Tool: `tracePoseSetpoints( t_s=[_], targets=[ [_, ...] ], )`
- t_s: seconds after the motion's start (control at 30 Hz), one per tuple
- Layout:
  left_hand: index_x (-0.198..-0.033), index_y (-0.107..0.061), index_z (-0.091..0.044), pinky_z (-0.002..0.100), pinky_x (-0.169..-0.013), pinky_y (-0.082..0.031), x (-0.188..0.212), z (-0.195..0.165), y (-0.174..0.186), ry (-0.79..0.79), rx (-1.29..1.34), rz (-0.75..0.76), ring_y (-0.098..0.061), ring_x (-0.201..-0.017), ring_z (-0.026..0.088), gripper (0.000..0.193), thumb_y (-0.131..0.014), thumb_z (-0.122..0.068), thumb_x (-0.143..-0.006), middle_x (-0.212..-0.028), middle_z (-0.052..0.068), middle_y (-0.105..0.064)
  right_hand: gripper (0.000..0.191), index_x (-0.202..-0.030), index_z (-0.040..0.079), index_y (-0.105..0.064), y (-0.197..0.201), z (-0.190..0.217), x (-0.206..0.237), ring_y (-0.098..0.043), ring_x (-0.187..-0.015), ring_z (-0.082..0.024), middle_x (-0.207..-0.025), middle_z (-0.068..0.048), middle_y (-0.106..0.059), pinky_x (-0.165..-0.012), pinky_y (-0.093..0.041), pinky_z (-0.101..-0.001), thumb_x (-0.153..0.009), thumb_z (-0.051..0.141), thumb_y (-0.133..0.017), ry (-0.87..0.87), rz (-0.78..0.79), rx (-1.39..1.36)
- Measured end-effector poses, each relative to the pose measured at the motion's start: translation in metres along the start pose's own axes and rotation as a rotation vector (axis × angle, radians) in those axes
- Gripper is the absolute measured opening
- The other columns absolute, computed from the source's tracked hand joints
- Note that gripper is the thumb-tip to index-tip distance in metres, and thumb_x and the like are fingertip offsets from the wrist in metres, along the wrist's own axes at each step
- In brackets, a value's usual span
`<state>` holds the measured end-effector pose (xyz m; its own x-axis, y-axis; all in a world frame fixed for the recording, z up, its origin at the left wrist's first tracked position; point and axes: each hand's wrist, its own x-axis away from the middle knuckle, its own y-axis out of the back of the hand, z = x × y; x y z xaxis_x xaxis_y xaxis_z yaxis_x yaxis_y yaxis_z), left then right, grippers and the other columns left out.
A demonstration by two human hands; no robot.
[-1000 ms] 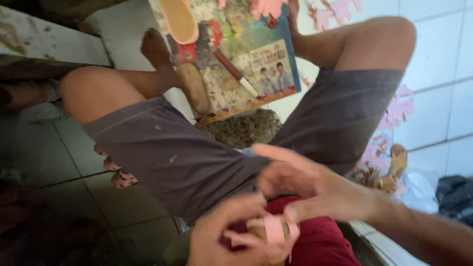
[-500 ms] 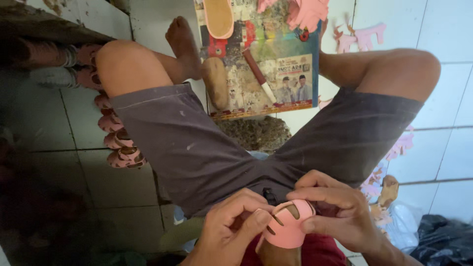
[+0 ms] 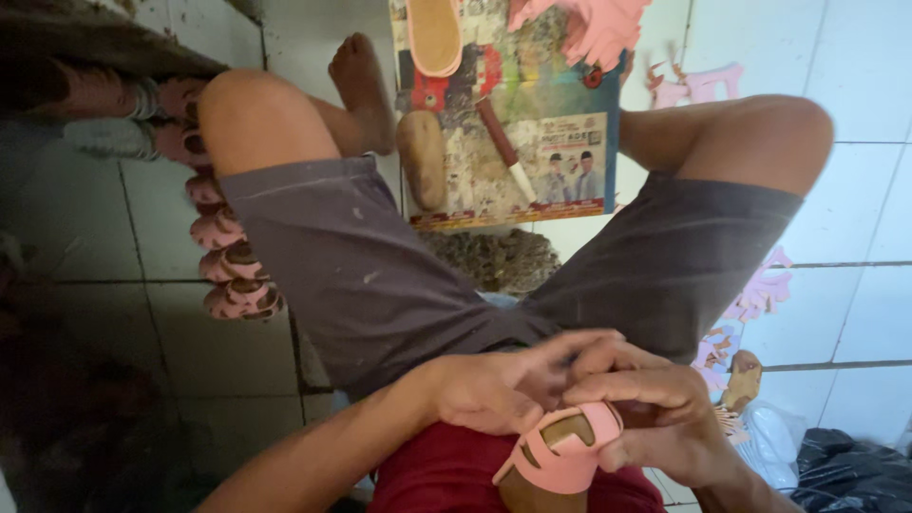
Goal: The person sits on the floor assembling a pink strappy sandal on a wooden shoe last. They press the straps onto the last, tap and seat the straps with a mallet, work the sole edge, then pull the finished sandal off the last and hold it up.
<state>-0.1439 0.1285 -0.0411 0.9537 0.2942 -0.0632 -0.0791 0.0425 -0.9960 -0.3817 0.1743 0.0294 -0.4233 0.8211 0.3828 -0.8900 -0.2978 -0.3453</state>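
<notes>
White floor tiles [image 3: 855, 76] with dark grout lines run under a person sitting cross-legged in grey shorts [image 3: 380, 275] and a red shirt [image 3: 437, 470].

Down in the lap, both hands work on a small pink sandal upper with cut-out straps [image 3: 562, 448], fitted over a brown form whose top shows through the openings. It sits between the two hands, just above the red shirt. The right hand [image 3: 655, 418] curls over it from the right, fingers closed around its toe end. The left hand [image 3: 499, 385] lies against it from the left, fingers loosely bent, the fingertips meeting the right hand over the piece; how firmly it grips I cannot tell.

Just beyond the hands, between the knees, lies a dark crumbly heap of scraps [image 3: 489, 256]. Farther out is a colourful printed board [image 3: 513, 123] used as a work mat, carrying a tan oval foot form [image 3: 421, 157], a red-handled knife [image 3: 505, 150] and a tan sole with pink edge [image 3: 435, 33]. Off to the left of the left hand, past the thigh, a row of finished pink sandal pieces [image 3: 233, 266] is lined up on the floor. To the right of the right hand, pink offcuts [image 3: 760, 290] are scattered, with a black plastic bag [image 3: 850, 470] near the corner.
</notes>
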Motion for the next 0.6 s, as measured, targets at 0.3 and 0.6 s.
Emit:
tracePoseSetpoints(
  t_s=[0.3,0.6],
  targets=[
    [-0.11,-0.072,0.0,0.029,-0.087,-0.057,0.041,-0.021,-0.102,-0.214,-1.004,-0.692,-0.071,-0.099,0.015,0.019,-0.073,-0.008,-0.093,-0.106,0.007,-0.074,0.048,-0.122,-0.007,-0.076,-0.005,0.014,-0.011,-0.063,-0.097,-0.023,-0.11,-0.017,-0.065,-0.08,-0.051,-0.0331,-0.08,0.012,-0.09,-0.053,0.022,0.091],
    [-0.089,-0.071,0.001,0.029,-0.07,-0.056,0.026,-0.026,-0.124,-0.148,-0.891,-0.857,-0.067,-0.079,0.011,0.017,-0.069,-0.014,-0.097,-0.088,0.008,-0.071,0.049,-0.121,-0.003,-0.077,-0.008,0.027,-0.017,-0.069,-0.097,-0.021,-0.11,-0.015,-0.069,-0.082,-0.055,-0.032,-0.077,0.013,-0.092,0.072,0.138,0.306]
  ],
)
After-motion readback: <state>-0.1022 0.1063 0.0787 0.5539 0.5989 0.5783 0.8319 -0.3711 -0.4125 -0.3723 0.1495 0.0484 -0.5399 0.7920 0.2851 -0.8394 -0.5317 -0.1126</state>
